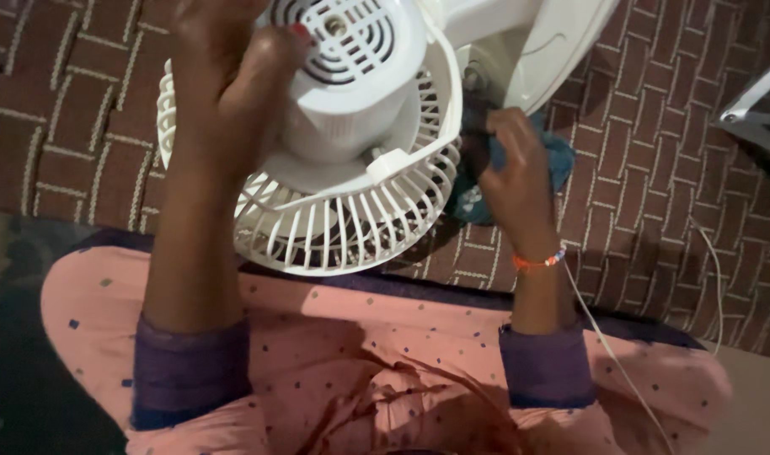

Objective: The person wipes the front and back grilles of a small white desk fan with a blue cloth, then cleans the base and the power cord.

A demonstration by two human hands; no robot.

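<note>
A white table fan (351, 143) lies tilted in front of me, its round grille (343, 227) facing down toward my lap and its motor housing (351, 50) facing up. My left hand (229, 76) grips the fan's upper left side at the motor housing. My right hand (516, 177) presses a dark teal cloth (562, 160) against the fan's right side, near the neck that joins its white base (553, 42).
A brown woven mat (655, 168) with pale stitched lines covers the floor. A thin white cord (621, 362) runs from my right wrist area down to the lower right. A metal frame (756, 101) sits at the right edge. My pink dotted clothing (385, 371) fills the bottom.
</note>
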